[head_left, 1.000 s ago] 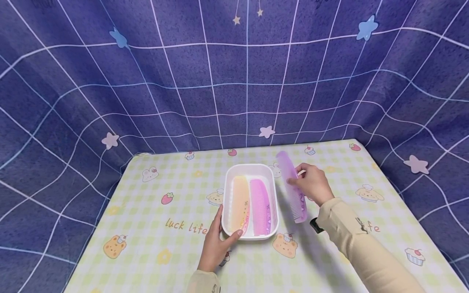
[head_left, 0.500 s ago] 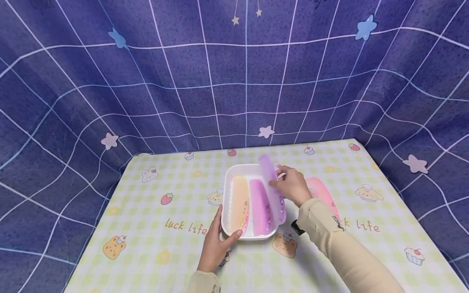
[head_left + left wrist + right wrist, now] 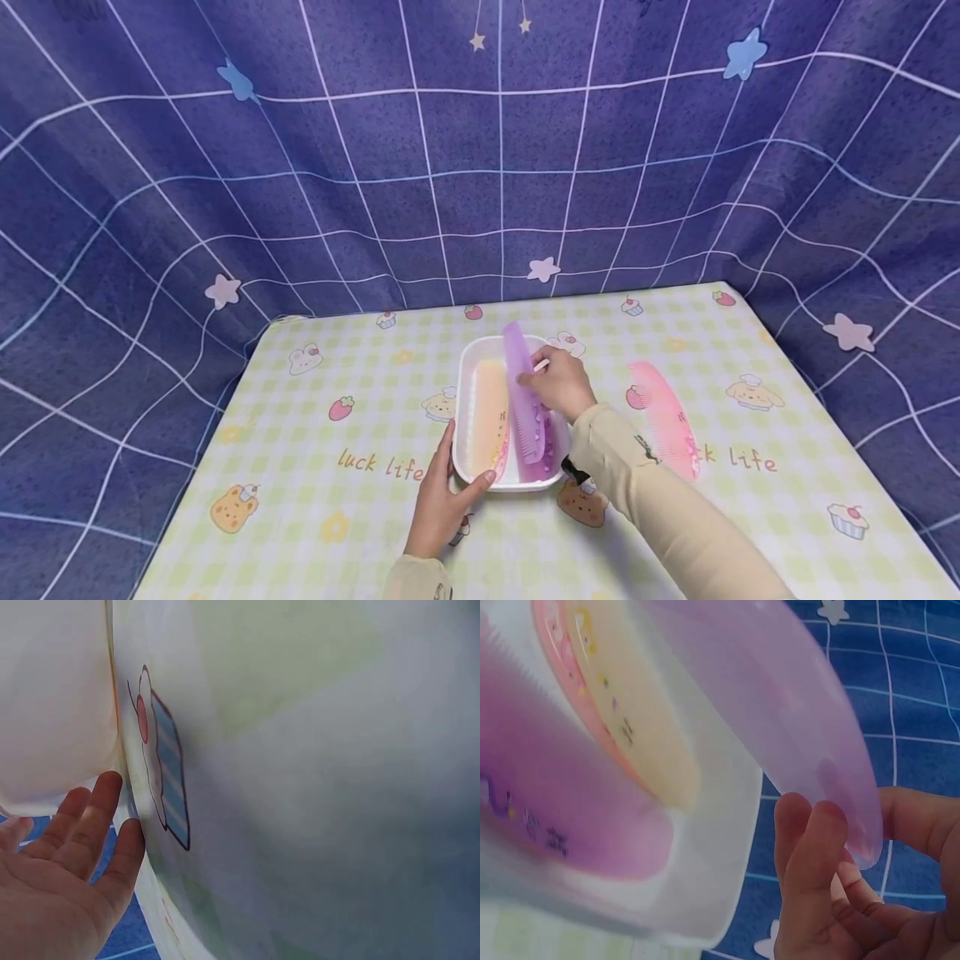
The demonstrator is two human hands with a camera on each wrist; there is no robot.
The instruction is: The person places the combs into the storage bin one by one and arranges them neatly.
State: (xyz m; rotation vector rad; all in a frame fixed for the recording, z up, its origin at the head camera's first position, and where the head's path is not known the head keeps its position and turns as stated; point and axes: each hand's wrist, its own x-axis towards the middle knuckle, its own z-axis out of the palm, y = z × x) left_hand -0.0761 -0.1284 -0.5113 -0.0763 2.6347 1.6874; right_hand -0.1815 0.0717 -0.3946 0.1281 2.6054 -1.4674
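Note:
My right hand (image 3: 561, 383) pinches a lilac comb (image 3: 514, 346) between thumb and fingers. The comb slants over the white plastic tray (image 3: 462, 392), its lower end above a magenta-purple comb (image 3: 536, 473) inside. In the right wrist view the fingertips hold the lilac comb (image 3: 802, 712) near one end. To the left in the tray lies a peach-yellow comb (image 3: 489, 408) with a pink edge and small decorations. My left hand (image 3: 441, 507) holds the tray's near left corner, thumb over the rim and fingers along the outer side. Whether the lilac comb touches the purple one I cannot tell.
A pink comb (image 3: 666, 421) lies on the table right of the tray, partly beside my right sleeve (image 3: 637, 467). The checked tablecloth (image 3: 300, 442) carries printed cartoon figures. A dark blue curtain (image 3: 420, 208) rises behind the table and at both sides.
My right hand has carried the lilac comb leftward, from right of the tray to over it, revealing the pink comb on the table. My left hand has stayed at the tray.

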